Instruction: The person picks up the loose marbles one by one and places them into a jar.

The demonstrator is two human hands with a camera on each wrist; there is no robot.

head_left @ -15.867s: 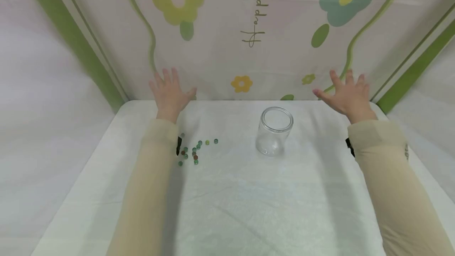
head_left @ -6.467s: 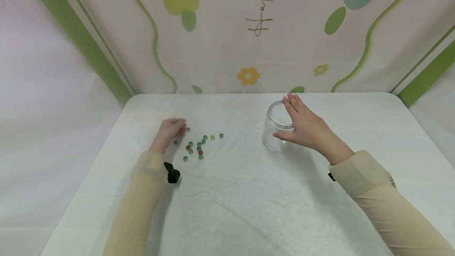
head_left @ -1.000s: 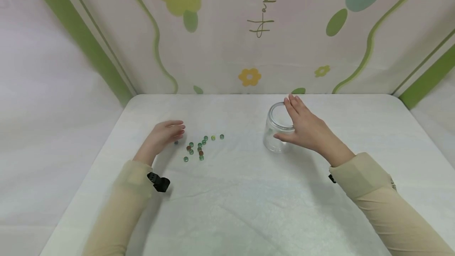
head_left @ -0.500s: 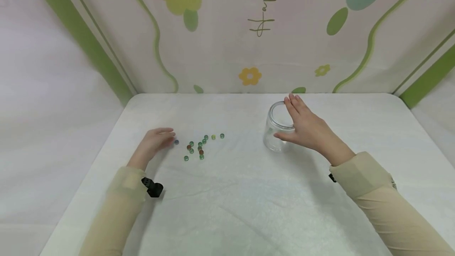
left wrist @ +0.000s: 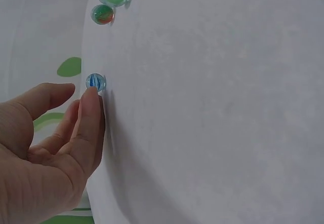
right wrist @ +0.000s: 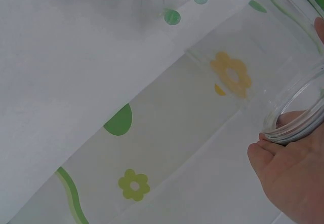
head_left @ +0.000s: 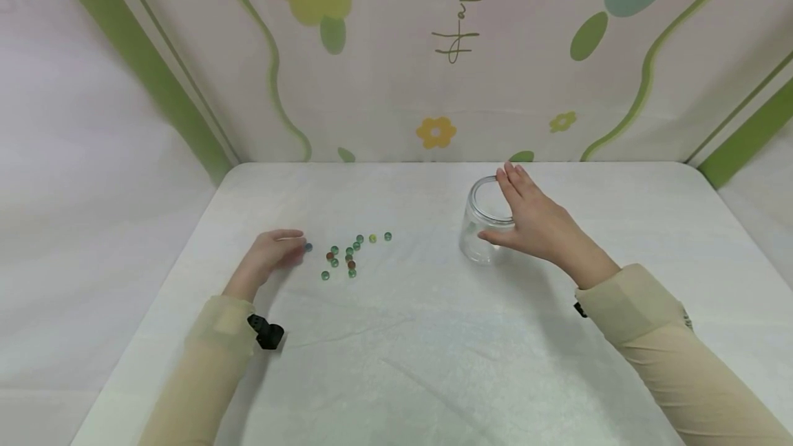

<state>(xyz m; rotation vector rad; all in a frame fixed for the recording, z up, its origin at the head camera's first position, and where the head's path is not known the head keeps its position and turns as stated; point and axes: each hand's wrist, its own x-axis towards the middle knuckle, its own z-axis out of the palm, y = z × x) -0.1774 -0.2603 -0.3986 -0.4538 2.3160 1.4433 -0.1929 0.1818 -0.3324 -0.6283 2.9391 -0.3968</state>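
Note:
My left hand (head_left: 268,255) is low over the left of the table, its fingertips right at a blue marble (head_left: 308,247). In the left wrist view, the index fingertip (left wrist: 90,93) meets the blue-striped marble (left wrist: 95,82), while the thumb (left wrist: 59,92) stands apart from it. A clear glass jar (head_left: 473,243) stands upright at right of centre. My right hand (head_left: 539,226) holds it near the rim, thumb in front and fingers along the far right side. In the right wrist view, green marbles (right wrist: 172,17) show by the jar's base.
Several green marbles (head_left: 325,275), reddish ones (head_left: 352,265) and a yellow one (head_left: 372,239) lie scattered between the left hand and the jar. A white cloth covers the table (head_left: 396,377). Behind its far edge hangs a flowered curtain (head_left: 384,74).
Over the last second my left hand has drawn back leftward and lowered to the blue marble. Since 6.5 s ago, a pale green marble beside that hand has left the table. The right hand stays put.

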